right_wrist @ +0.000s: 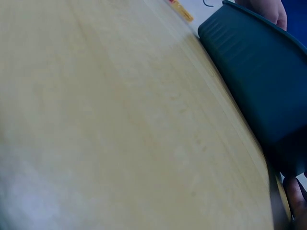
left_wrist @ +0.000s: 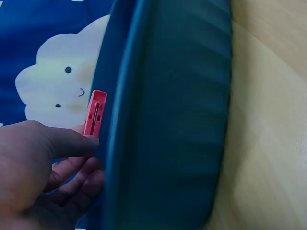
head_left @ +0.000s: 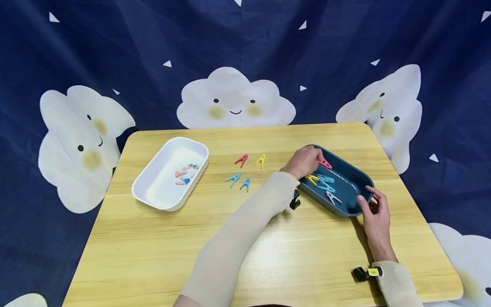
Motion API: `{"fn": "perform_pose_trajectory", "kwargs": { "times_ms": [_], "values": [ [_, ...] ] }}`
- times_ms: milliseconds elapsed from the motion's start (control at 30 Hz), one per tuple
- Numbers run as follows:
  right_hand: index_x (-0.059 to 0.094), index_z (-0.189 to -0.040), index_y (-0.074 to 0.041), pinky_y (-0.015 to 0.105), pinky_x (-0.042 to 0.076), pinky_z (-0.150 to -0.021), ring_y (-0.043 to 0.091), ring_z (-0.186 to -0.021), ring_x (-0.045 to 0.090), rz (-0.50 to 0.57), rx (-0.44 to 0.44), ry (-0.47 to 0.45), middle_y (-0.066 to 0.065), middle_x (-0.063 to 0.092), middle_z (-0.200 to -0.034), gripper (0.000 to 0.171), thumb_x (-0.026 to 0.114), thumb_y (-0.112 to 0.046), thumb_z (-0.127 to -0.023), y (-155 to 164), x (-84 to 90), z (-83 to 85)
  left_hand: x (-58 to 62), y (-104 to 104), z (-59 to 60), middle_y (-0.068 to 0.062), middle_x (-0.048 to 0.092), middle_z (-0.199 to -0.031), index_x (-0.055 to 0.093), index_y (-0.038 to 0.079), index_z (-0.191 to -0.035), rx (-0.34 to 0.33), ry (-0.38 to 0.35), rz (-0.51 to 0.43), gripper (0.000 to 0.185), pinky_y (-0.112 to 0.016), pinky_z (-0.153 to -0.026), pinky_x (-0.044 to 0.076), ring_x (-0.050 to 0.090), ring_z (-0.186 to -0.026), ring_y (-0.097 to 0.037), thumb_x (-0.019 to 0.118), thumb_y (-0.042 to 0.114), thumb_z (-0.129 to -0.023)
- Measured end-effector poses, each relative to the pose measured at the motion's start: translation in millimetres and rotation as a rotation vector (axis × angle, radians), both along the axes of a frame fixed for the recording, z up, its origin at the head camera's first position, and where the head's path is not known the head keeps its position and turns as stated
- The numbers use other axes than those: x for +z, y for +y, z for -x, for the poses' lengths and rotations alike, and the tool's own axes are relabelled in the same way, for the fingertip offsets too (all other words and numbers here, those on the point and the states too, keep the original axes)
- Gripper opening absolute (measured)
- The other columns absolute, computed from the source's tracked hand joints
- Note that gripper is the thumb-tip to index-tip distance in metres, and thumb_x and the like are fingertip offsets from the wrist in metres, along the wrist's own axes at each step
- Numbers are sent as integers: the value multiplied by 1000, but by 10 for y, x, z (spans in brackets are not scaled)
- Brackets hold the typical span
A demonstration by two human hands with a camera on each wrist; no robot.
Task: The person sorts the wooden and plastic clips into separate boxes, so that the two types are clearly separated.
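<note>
My left hand (head_left: 304,162) reaches over the far rim of a dark blue tray (head_left: 354,209) and pinches a red clothespin (head_left: 325,163) between thumb and fingers. The left wrist view shows the red clothespin (left_wrist: 94,113) upright in my left hand (left_wrist: 48,163), beside the tray's outer wall (left_wrist: 172,120). Yellow (head_left: 311,178), light blue (head_left: 326,179) and white (head_left: 333,197) clothespins lie inside the tray. My right hand (head_left: 374,211) rests against the tray's near right rim with relaxed fingers; in the right wrist view only the tray (right_wrist: 259,76) and a fingertip (right_wrist: 293,189) show.
A white tub (head_left: 153,194) with several small clips stands at the table's left. Red (head_left: 241,160), yellow (head_left: 261,160) and two blue (head_left: 233,179) clothespins lie on the wooden table (head_left: 153,256) between tub and tray. A dark blue cloud-printed cloth hangs behind.
</note>
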State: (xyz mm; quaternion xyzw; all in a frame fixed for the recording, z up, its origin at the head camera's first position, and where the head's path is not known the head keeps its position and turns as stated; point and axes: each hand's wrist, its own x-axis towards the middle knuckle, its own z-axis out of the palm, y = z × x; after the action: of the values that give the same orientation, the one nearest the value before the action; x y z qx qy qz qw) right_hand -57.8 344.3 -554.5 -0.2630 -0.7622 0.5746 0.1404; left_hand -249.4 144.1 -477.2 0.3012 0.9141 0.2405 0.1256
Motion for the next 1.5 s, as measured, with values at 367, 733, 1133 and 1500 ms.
{"fn": "perform_pose_trajectory", "kwargs": {
  "times_ms": [367,733,1133,1500],
  "values": [
    [53,-159,-30,5,43,-92,11,-127,49,12,-6,15,0,41,-166,51,67,-33,-110,-3,-5,1,-167,216,-26,12,69,-134,74,24,-126,-1,-11,87,23,-19,-109,50,62,-124,-5,61,12,-111],
    [51,-160,-33,4,41,-92,18,-135,47,19,5,-3,4,35,-173,52,65,-36,-110,-3,16,-9,-206,197,-12,11,68,-123,73,22,-119,-8,17,136,14,-18,-101,50,60,-109,-4,64,15,-110],
    [52,-159,-33,5,42,-91,14,-130,49,20,-3,-5,1,39,-168,51,66,-35,-110,-2,25,-2,-127,4,-40,8,69,-131,74,22,-130,-81,50,89,25,-21,-110,50,61,-126,-7,60,13,-111],
    [54,-158,-30,5,43,-91,12,-127,49,37,-4,19,-6,44,-160,51,68,-32,-109,-9,18,14,-31,-297,-129,3,69,-121,75,17,-125,-88,73,-109,19,-24,-100,52,62,-110,-10,62,14,-111]
  ]
}}
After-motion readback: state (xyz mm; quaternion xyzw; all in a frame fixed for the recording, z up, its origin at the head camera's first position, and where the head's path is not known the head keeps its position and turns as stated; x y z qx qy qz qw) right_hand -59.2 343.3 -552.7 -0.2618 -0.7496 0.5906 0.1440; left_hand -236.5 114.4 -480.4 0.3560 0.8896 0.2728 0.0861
